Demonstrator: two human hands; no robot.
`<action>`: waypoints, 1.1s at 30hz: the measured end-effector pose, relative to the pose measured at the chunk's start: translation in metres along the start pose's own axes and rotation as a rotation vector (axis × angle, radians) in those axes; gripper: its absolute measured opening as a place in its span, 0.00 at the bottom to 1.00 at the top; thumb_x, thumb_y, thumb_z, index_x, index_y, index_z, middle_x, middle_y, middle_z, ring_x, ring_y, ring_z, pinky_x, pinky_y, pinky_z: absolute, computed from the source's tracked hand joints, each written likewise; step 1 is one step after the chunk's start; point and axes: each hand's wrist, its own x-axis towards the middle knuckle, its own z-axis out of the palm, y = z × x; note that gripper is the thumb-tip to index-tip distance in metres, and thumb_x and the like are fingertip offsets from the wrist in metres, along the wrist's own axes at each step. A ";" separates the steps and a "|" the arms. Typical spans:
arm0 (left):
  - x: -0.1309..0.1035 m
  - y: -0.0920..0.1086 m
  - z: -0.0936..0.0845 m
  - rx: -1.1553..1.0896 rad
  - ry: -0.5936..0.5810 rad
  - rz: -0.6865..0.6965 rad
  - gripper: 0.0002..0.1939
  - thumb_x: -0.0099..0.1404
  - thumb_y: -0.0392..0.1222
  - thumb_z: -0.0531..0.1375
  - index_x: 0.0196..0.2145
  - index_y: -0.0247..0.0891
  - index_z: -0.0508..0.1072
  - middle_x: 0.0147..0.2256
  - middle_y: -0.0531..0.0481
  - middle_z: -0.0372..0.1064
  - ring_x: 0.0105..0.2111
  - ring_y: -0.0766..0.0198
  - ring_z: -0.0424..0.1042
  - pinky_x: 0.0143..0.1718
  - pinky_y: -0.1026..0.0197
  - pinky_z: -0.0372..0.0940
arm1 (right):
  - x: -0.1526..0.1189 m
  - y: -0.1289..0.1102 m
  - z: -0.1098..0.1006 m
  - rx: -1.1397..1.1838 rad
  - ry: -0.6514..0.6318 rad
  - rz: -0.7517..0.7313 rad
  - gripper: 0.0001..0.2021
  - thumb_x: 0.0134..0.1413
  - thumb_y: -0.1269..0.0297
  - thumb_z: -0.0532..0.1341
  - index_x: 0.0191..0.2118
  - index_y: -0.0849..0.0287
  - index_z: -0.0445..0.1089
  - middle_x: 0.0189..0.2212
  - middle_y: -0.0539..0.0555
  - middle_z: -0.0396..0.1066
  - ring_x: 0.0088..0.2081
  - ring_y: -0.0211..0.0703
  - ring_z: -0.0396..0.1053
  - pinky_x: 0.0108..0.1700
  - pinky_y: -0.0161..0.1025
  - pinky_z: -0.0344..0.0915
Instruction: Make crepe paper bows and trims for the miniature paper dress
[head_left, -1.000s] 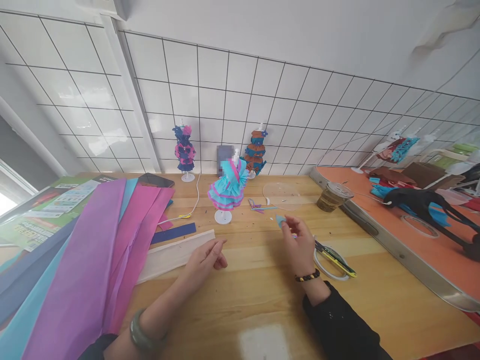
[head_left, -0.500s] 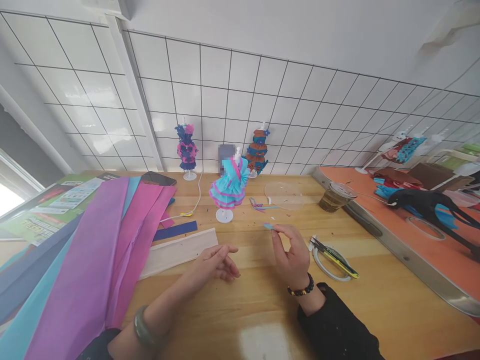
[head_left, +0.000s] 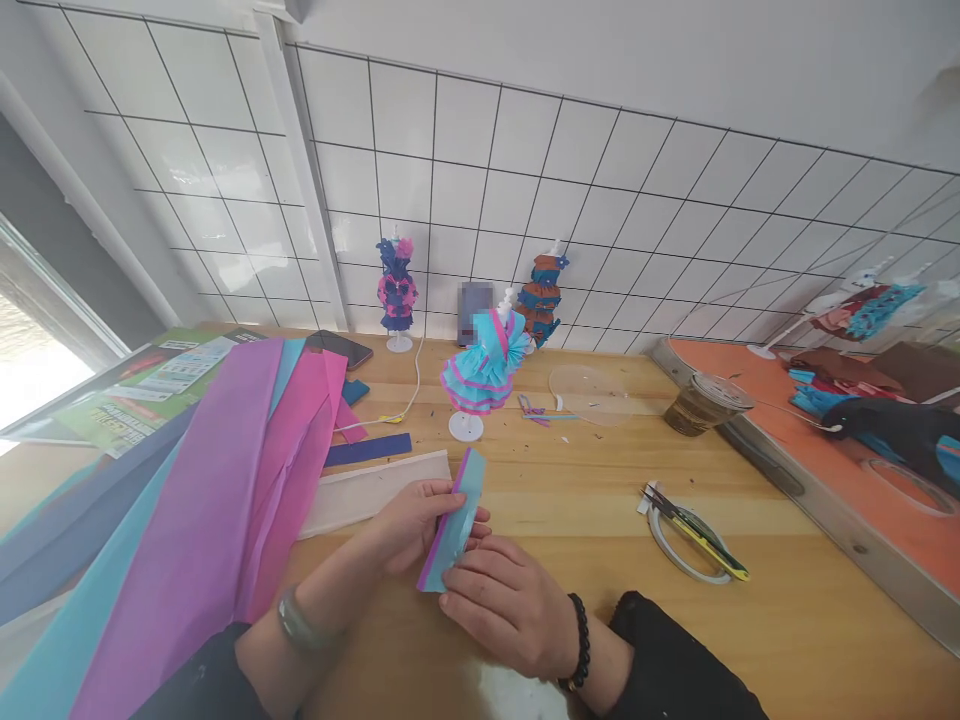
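Between my hands, above the table, is a light-blue paper strip [head_left: 463, 515] with a purple edge, held at a slant. My left hand [head_left: 420, 520] grips it with the thumb in front and fingers behind. My right hand [head_left: 506, 600] pinches the strip's lower right side, its fingers partly covering it. Just beyond stands a small white dress form in a light-blue and pink ruffled paper dress [head_left: 486, 365]. A white paper strip [head_left: 382, 490] and a dark-blue strip [head_left: 369, 449] lie left of my hands.
Purple, pink and blue paper sheets [head_left: 187, 520] spread at the left. Yellow-handled snips [head_left: 705, 540] lie on a tape roll [head_left: 664, 540] at the right. Behind are a cup [head_left: 705, 405], a clear disc [head_left: 589, 393] and two dressed forms, one navy-pink [head_left: 396, 290], one brown-teal [head_left: 541, 300].
My hands, apart before, have come together. The light-blue strip, earlier only a small tip in my right fingers, now shows its flat face and is held by both hands. The view has shifted.
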 end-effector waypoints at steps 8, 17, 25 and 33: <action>0.003 0.005 -0.001 -0.053 0.130 0.006 0.07 0.60 0.35 0.56 0.33 0.28 0.70 0.34 0.38 0.73 0.34 0.56 0.74 0.34 0.59 0.67 | -0.005 0.000 0.001 -0.078 -0.110 -0.032 0.08 0.51 0.75 0.56 0.37 0.68 0.70 0.35 0.58 0.74 0.41 0.44 0.69 0.46 0.43 0.66; 0.005 0.014 -0.009 -0.156 0.288 0.108 0.06 0.61 0.34 0.55 0.34 0.29 0.70 0.34 0.39 0.74 0.36 0.57 0.74 0.37 0.59 0.68 | -0.013 0.007 -0.002 -0.233 -0.246 0.028 0.15 0.56 0.76 0.49 0.46 0.68 0.68 0.47 0.62 0.69 0.54 0.52 0.59 0.49 0.50 0.66; 0.005 0.018 -0.010 -0.211 0.323 0.123 0.09 0.63 0.32 0.52 0.36 0.28 0.71 0.35 0.38 0.74 0.36 0.58 0.74 0.39 0.58 0.68 | -0.013 0.008 -0.004 -0.313 -0.273 0.073 0.14 0.56 0.76 0.49 0.42 0.66 0.70 0.50 0.62 0.65 0.58 0.57 0.52 0.50 0.55 0.63; 0.000 0.021 -0.003 -0.276 0.347 0.151 0.08 0.63 0.32 0.52 0.34 0.27 0.71 0.39 0.37 0.72 0.42 0.57 0.71 0.45 0.56 0.67 | -0.011 0.008 -0.005 -0.309 -0.281 0.060 0.15 0.55 0.77 0.48 0.38 0.66 0.71 0.50 0.59 0.66 0.58 0.60 0.51 0.51 0.56 0.62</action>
